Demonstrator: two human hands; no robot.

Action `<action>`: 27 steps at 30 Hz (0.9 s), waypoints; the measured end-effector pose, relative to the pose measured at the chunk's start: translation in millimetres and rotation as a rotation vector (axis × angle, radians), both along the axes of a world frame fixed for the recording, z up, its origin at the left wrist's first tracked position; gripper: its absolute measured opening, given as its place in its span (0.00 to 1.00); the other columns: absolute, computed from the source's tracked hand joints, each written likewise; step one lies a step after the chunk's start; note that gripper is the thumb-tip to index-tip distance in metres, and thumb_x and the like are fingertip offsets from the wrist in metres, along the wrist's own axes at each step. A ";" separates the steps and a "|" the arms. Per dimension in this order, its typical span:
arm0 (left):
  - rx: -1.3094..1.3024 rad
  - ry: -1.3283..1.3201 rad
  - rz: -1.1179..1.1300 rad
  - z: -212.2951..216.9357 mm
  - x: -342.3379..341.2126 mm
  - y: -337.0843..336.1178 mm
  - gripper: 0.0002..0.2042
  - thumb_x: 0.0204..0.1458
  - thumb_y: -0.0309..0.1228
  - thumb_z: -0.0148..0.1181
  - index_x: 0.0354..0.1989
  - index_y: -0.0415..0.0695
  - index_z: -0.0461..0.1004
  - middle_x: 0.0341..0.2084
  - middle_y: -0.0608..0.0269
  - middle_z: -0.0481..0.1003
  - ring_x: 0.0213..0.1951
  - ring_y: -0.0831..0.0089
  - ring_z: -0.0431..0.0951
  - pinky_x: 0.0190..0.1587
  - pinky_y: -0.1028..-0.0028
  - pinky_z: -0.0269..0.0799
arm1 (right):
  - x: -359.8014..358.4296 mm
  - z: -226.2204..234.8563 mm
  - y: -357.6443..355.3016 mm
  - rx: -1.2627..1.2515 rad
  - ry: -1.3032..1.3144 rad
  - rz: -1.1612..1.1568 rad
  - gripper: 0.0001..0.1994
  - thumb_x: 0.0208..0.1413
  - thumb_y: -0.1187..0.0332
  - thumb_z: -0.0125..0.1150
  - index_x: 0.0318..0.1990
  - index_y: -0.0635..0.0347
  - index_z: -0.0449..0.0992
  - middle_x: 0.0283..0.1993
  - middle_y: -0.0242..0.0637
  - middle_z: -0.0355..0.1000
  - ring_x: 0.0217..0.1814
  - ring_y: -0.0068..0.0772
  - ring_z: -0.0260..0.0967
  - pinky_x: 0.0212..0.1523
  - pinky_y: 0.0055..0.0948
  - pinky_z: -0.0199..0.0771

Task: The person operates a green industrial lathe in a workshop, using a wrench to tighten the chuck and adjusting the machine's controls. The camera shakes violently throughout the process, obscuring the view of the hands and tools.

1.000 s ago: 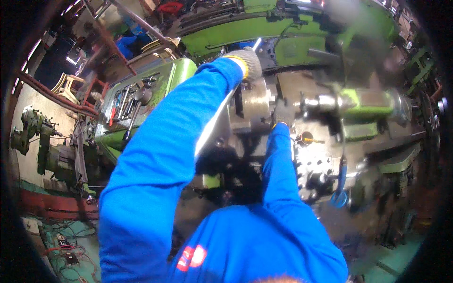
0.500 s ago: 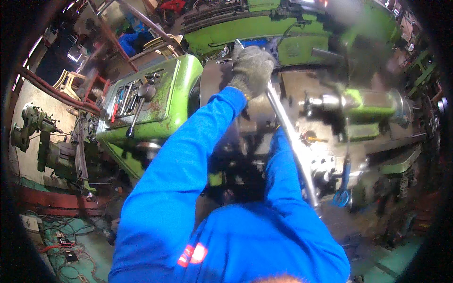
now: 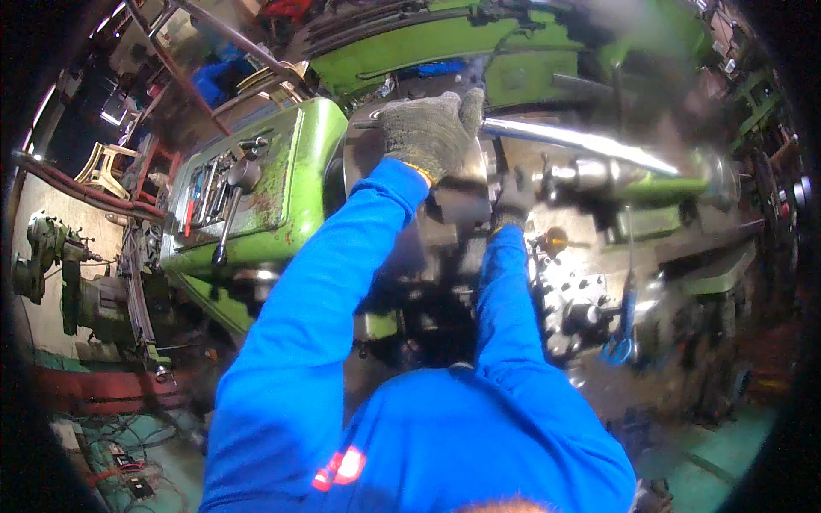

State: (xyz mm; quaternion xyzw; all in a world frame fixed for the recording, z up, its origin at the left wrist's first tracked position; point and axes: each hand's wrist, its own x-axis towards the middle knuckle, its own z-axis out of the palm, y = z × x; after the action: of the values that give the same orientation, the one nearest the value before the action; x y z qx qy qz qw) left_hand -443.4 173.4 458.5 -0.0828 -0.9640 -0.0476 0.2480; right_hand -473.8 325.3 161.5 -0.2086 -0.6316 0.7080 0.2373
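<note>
A long shiny metal bar (image 3: 581, 144) reaches from my left hand (image 3: 430, 132) out to the right, above the lathe bed. My left hand, in a grey knitted glove, is closed round the bar's left end, over the large round lathe chuck (image 3: 363, 154). A thin end of metal shows on the glove's left side. My right hand (image 3: 513, 198), gloved as well, is low beside the chuck's right face. It is dark and blurred, and its fingers cannot be made out.
Left of the chuck, the green headstock (image 3: 321, 141) carries loose tools and a lever (image 3: 229, 214) with a round hub. The tailstock (image 3: 658, 184) stands at right. Nearer me are the tool post (image 3: 569, 295) and a blue-handled tool (image 3: 620, 346). Another green machine (image 3: 368, 64) stands behind.
The bar has swung from slanting down toward me to lying nearly level, pointing right. My left hand has shifted slightly left and down; my right glove has come into sight beside the chuck.
</note>
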 end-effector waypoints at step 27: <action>0.015 0.162 -0.167 -16.5 -8.3 -17.3 0.15 0.62 0.47 0.54 0.31 0.53 0.80 0.22 0.58 0.79 0.25 0.54 0.80 0.27 0.51 0.72 | 30.9 59.1 -16.2 -0.020 -0.083 0.057 0.15 0.62 0.78 0.58 0.55 0.67 0.80 0.55 0.43 0.79 0.58 0.34 0.75 0.61 0.31 0.72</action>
State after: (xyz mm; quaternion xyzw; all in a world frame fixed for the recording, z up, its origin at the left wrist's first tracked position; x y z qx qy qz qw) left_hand -451.7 156.1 442.0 -0.1646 -0.9302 -0.0682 0.3209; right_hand -442.9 309.1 220.6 -0.2221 -0.6394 0.7116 0.1885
